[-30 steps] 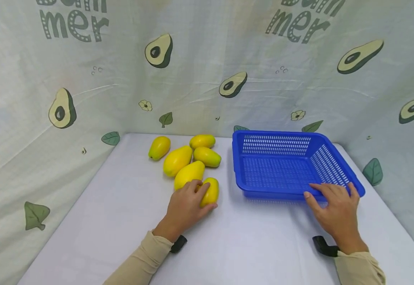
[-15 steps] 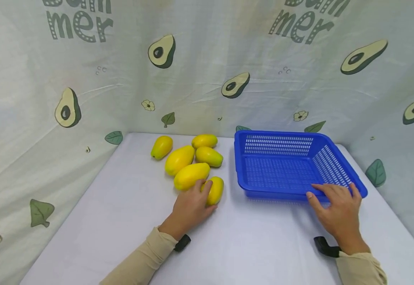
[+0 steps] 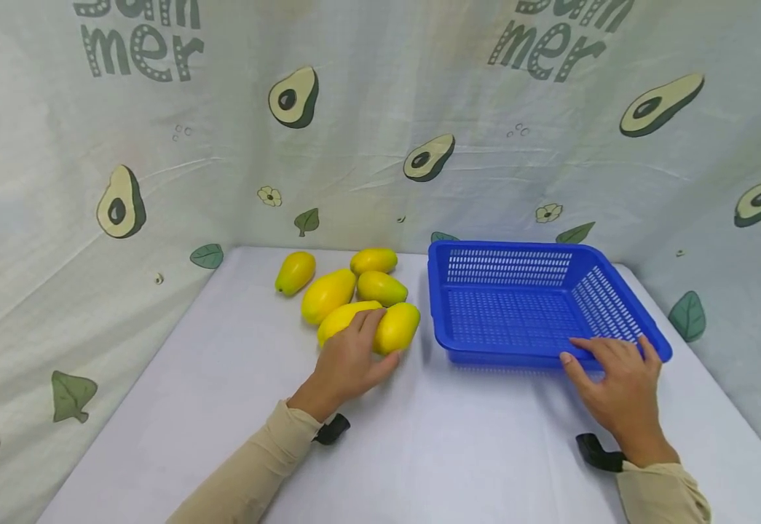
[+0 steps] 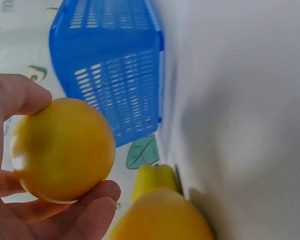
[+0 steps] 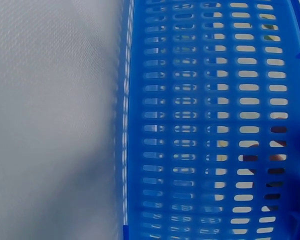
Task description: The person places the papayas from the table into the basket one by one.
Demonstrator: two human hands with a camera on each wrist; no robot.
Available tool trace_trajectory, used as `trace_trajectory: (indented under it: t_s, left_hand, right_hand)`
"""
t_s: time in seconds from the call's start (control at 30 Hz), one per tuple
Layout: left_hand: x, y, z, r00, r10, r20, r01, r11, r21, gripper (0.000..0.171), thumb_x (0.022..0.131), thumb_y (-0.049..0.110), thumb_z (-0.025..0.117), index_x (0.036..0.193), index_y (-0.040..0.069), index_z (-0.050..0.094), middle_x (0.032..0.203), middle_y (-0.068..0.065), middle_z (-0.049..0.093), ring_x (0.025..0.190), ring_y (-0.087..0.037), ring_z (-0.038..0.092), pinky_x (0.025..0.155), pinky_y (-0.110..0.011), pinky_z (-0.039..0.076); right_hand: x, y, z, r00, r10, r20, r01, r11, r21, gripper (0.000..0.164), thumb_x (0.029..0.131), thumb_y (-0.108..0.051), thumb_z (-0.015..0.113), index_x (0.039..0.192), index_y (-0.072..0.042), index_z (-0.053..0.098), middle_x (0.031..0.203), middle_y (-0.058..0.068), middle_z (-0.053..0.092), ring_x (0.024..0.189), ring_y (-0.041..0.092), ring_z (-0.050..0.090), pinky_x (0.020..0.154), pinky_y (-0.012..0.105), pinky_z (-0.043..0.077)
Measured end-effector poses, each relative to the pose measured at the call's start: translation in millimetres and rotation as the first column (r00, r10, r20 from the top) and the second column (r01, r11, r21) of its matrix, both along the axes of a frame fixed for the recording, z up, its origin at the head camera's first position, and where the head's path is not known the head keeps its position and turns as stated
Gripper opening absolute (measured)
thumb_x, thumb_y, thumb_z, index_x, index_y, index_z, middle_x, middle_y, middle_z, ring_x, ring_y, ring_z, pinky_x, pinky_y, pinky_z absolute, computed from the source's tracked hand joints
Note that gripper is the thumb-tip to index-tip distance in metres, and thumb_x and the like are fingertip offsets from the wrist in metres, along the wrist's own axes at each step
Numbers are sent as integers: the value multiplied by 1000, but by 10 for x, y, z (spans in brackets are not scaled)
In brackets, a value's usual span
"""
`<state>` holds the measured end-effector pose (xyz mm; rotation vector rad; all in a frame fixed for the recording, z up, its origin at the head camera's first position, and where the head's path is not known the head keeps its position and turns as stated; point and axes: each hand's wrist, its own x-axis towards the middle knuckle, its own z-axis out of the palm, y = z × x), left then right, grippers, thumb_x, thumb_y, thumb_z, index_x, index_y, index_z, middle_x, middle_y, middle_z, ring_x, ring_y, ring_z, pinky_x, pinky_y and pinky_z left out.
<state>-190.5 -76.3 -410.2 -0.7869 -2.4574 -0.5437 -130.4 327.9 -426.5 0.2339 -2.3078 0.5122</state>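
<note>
In the head view my left hand holds a yellow papaya between thumb and fingers, raised beside another papaya that it partly covers. Seen from the left wrist, the rounded end of the held papaya fills the grip, thumb on one side and fingers on the other. My right hand lies over the near rim of a blue plastic basket, its fingers hooked inside. Through the slots of the basket wall in the right wrist view, parts of those fingers show.
Several more papayas lie left of the basket, among them a large one, a green-tipped one and one at the far left. A white cloth covers the table. Behind it hangs a printed curtain.
My left hand has closed round the nearest papaya and lifted it, moving it slightly away from me and to the right. The right hand stays at the basket rim.
</note>
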Motion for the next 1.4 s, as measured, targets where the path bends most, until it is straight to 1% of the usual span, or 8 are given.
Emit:
trace_trajectory:
  t_s: [0.1, 0.23, 0.43, 0.6, 0.73, 1.0, 1.2, 1.4]
  left_hand:
    - [-64, -2, 100, 1000, 23, 15, -24, 999, 25, 66, 84, 40, 74, 134, 3, 52, 120, -13, 63, 69, -19, 63, 63, -31, 57]
    - [-161, 26, 275, 996, 31, 80, -36, 997, 63, 67, 86, 41, 73, 137, 4, 50, 120, -12, 62, 73, -19, 61, 68, -34, 57]
    - [-299, 119, 469, 982, 38, 185, -60, 992, 113, 68, 88, 43, 71, 142, 8, 48, 124, -10, 61, 91, -21, 61, 85, -38, 55]
    - [-391, 230, 593, 957, 24, 288, -73, 984, 161, 69, 90, 45, 69, 146, 12, 46, 136, -6, 57, 109, -19, 58, 99, -39, 49]
    - [-460, 351, 706, 917, -44, 397, -55, 971, 235, 70, 91, 45, 68, 149, 13, 44, 140, -2, 54, 113, -17, 54, 101, -38, 46]
    - [-597, 497, 830, 813, -163, 559, -15, 954, 299, 67, 92, 43, 70, 149, 17, 44, 131, 1, 57, 105, -16, 56, 93, -36, 51]
    - [-721, 662, 887, 744, -261, 616, 83, 950, 302, 72, 92, 40, 70, 152, 17, 39, 137, 0, 55, 105, -14, 56, 91, -33, 51]
    - [-785, 891, 975, 695, -328, 640, 175, 940, 292, 71, 91, 32, 72, 150, 13, 38, 134, -3, 56, 105, -16, 57, 90, -31, 51]
  right_hand:
    - [3, -5, 0, 1000, 2, 6, -2, 1000, -2, 35, 83, -28, 76, 107, -3, 73, 101, 22, 69, 106, 44, 56, 115, 64, 11]
    - [26, -7, -13, 999, -32, 31, 33, 999, -1, 37, 84, -31, 76, 108, -3, 73, 103, 23, 69, 107, 44, 56, 114, 65, 11]
    - [52, -49, -11, 998, -58, 29, 58, 998, -5, 38, 85, -33, 77, 107, -2, 73, 102, 23, 69, 107, 45, 56, 113, 66, 13]
    - [29, -83, -12, 998, -61, 20, 61, 998, -2, 39, 86, -35, 76, 107, -2, 73, 103, 24, 69, 106, 45, 56, 112, 67, 14]
    - [9, -89, -12, 998, -62, 11, 62, 998, -2, 39, 86, -35, 76, 107, -2, 72, 102, 24, 69, 105, 45, 56, 111, 66, 15]
    - [-28, -136, -16, 1000, -25, 18, 25, 999, -31, 36, 83, -31, 79, 106, -3, 73, 100, 21, 70, 105, 42, 56, 109, 65, 17]
    - [-33, -128, 8, 1000, -18, 5, 18, 999, -38, 34, 83, -30, 78, 105, -4, 74, 100, 20, 70, 104, 41, 56, 109, 64, 17]
    - [-16, -108, 28, 1000, -19, 11, 19, 999, -37, 34, 84, -30, 78, 105, -4, 74, 100, 21, 70, 104, 42, 56, 110, 64, 16]
